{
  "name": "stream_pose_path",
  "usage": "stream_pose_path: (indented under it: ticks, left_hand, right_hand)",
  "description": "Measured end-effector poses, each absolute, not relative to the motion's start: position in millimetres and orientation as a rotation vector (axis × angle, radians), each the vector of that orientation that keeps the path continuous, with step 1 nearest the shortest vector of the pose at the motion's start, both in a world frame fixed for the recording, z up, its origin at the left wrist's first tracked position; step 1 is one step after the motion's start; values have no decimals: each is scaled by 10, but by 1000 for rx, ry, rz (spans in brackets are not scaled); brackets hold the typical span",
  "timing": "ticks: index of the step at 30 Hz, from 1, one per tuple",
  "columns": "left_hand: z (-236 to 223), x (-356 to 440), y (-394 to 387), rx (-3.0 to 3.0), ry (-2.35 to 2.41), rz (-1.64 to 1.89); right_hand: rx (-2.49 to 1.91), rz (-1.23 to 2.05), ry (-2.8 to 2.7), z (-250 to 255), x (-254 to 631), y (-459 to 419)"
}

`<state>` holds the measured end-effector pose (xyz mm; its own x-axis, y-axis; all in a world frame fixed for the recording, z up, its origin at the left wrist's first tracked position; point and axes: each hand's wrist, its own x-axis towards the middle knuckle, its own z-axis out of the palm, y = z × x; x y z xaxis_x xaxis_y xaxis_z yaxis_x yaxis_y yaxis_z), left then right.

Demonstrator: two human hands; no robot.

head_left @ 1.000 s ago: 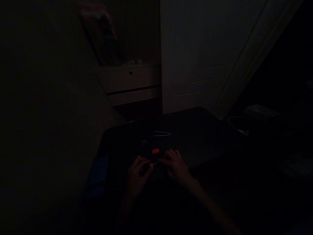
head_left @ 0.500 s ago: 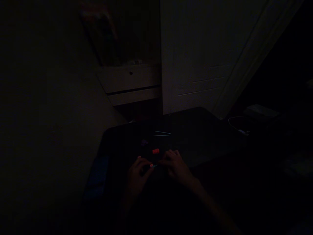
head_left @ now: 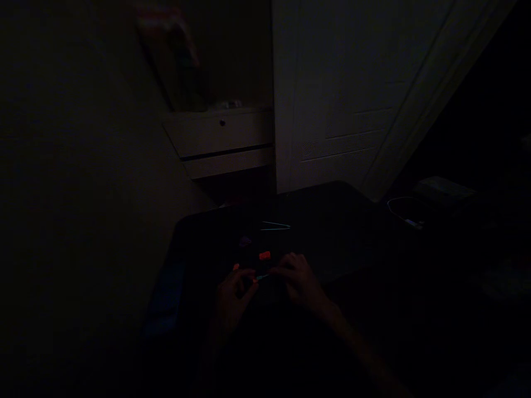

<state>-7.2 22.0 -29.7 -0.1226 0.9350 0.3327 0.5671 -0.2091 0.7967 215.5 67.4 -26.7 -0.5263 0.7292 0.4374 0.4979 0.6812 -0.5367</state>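
Note:
The scene is very dark. Between the thumb and fingers of my left hand (head_left: pixel 233 296) is a small orange piece (head_left: pixel 255 281). A thin pale stick (head_left: pixel 263 276) runs from that piece toward my right hand (head_left: pixel 297 275), whose fingertips are pinched at its other end. Just beyond my hands an orange block (head_left: pixel 264 255) lies on the dark table. Another bit of orange (head_left: pixel 236 266) shows behind my left fingers. Farther back lie a dim purple lump (head_left: pixel 245 241) and a pale thin V-shaped thing (head_left: pixel 276 226), perhaps tweezers or two sticks.
The dark table (head_left: pixel 323 215) has rounded far corners. A blue object (head_left: pixel 165 301) is at its left edge. Behind stand a drawer unit (head_left: pixel 244 135) and a pale door or panel (head_left: pixel 327 99). A white cable (head_left: pixel 398 200) lies at the right.
My left fingers and the orange piece have shifted slightly, and more of the pale stick shows between my hands. The things on the table stay where they were.

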Motion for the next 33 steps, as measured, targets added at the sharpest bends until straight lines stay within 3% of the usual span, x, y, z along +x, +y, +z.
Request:
stream_pose_path:
  ticks: [33]
  left_hand:
    - [-281,-80,216,1770,1637,1268]
  right_hand:
    - [-926,330,-2410,-257,2138,665]
